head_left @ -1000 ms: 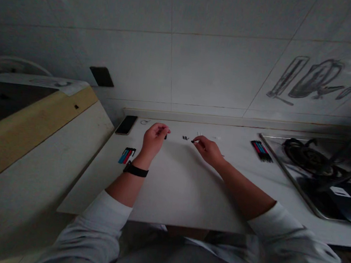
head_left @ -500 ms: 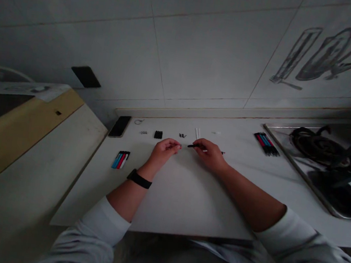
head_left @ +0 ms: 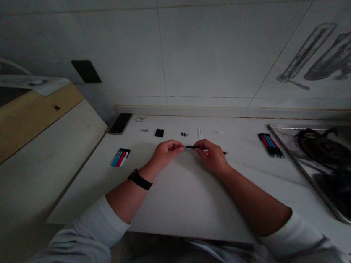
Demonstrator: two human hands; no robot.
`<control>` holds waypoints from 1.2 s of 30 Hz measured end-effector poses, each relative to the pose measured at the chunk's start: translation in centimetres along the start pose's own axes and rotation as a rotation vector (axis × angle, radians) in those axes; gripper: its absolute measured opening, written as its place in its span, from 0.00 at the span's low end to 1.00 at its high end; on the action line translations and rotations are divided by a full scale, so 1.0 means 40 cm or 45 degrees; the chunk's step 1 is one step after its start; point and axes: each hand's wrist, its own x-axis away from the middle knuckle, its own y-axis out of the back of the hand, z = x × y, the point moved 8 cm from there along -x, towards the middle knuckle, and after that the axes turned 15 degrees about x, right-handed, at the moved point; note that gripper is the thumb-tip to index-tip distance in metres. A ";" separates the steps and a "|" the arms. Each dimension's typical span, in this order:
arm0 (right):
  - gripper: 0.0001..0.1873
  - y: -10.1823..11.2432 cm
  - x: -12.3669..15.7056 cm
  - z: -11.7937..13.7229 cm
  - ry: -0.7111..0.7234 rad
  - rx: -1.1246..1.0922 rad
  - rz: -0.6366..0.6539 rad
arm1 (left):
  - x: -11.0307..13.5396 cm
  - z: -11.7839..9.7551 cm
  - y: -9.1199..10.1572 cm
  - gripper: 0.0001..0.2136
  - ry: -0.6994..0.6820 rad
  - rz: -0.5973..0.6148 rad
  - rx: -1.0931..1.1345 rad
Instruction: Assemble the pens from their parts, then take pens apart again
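My right hand (head_left: 211, 154) grips a thin dark pen (head_left: 192, 147) with a red end showing past the knuckles, held level over the white counter (head_left: 184, 187). My left hand (head_left: 167, 151), with a black wristband, is pinched on a tiny part at the pen's left tip; I cannot make out what it is. Behind the hands lie small black pieces (head_left: 159, 132), smaller dark parts (head_left: 184, 134), tiny springs (head_left: 144, 130) and white tubes (head_left: 200, 132).
Coloured pen barrels (head_left: 120, 157) lie at the left, a bundle of pens (head_left: 270, 145) at the right. A dark phone (head_left: 120, 123) rests at the back left corner. A gas stove (head_left: 327, 159) fills the right side. A lower wooden-edged surface (head_left: 20, 126) lies left.
My left hand came down from the back left to meet the pen tip. My right hand drew the pen slightly nearer, and both hands now touch at the centre.
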 end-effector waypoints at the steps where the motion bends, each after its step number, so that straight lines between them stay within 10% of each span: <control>1: 0.10 0.000 0.000 0.005 0.014 0.009 0.005 | 0.000 -0.001 0.000 0.10 -0.008 0.000 -0.011; 36: 0.11 0.001 0.005 0.024 0.095 0.081 0.025 | 0.010 -0.017 -0.011 0.09 -0.053 0.007 -0.246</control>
